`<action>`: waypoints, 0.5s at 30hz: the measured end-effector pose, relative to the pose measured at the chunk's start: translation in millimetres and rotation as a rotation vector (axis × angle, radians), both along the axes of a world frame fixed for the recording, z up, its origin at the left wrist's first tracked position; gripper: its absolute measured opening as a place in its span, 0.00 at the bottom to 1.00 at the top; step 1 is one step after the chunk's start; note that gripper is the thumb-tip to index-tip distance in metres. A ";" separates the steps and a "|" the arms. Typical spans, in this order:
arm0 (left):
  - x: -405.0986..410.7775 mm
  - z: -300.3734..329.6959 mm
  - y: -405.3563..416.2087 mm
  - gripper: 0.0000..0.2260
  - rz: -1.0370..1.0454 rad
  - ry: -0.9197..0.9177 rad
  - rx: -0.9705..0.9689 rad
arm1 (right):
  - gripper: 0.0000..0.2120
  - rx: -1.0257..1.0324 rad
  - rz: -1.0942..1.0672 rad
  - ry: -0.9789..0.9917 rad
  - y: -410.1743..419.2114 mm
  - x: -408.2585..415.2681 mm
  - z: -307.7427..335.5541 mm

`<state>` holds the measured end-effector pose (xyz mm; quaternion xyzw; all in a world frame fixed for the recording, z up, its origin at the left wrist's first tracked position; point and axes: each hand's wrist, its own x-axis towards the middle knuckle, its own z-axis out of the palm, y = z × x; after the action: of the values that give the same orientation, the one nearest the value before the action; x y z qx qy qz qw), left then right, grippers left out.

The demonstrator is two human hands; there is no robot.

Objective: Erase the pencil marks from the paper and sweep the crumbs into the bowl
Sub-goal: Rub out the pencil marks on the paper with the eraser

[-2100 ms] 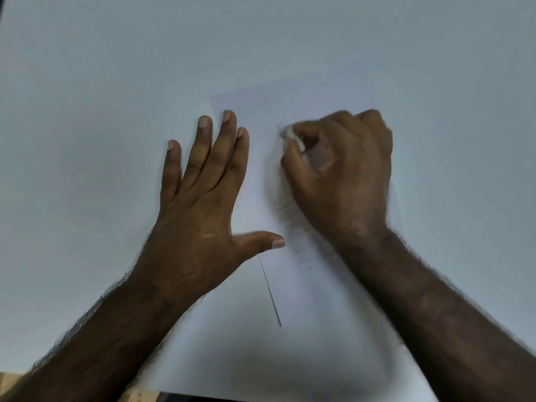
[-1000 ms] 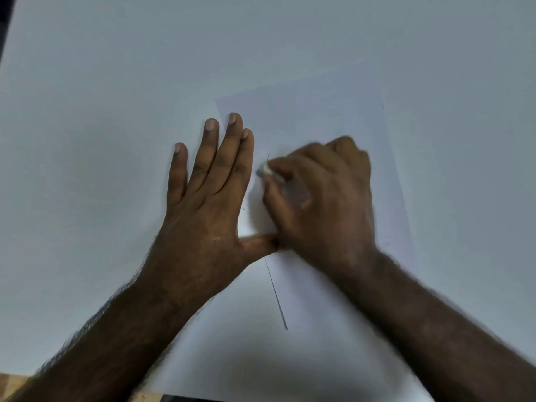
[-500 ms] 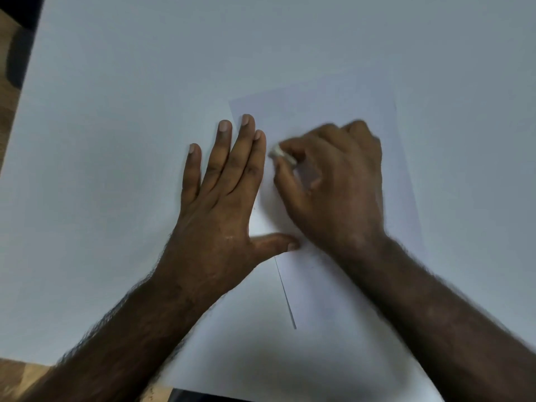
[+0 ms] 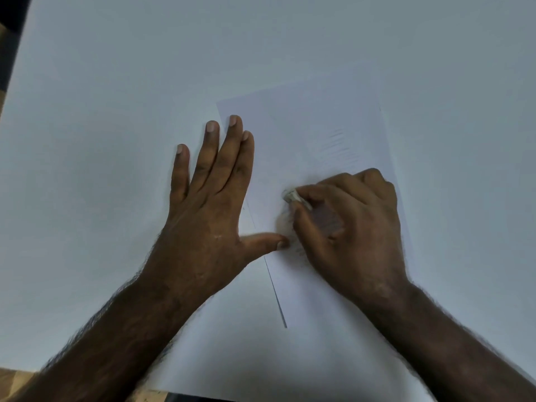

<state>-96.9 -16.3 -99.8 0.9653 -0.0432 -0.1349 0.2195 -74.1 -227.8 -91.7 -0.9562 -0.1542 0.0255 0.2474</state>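
A white sheet of paper (image 4: 307, 123) lies on the white table, slightly turned. Faint pencil marks (image 4: 338, 146) show on its upper right part. My left hand (image 4: 208, 204) lies flat with straight fingers on the paper's left edge, thumb spread out to the right. My right hand (image 4: 351, 227) pinches a small white eraser (image 4: 291, 195) between thumb and forefinger, its tip down on the paper just right of my left hand. No bowl is in view.
The white table (image 4: 116, 82) fills most of the view. A dark gap and wooden floor (image 4: 5, 53) show past its left edge. A strip of wood (image 4: 17, 381) shows at the bottom left corner.
My right hand with the eraser has rubbed back and forth, now lower and further right on the sheet. The left hand has stayed flat on the paper's edge. The view has shifted slightly.
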 end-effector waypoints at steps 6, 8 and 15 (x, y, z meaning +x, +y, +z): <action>6.5 6.7 -9.4 0.52 -0.038 -0.046 -0.033 | 0.08 0.098 -0.046 0.050 6.5 -1.2 -6.3; 10.5 3.8 -11.8 0.52 -0.030 -0.031 -0.057 | 0.08 0.116 -0.055 0.054 5.8 -2.1 -7.0; 12.9 3.6 -8.1 0.49 -0.058 0.002 -0.045 | 0.07 0.068 0.075 0.009 12.8 -9.7 -3.0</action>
<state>-84.0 -24.5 -96.2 0.9583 -0.0741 -0.1414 0.2371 -83.8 -215.0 -94.7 -0.9406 -0.1898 0.0338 0.2796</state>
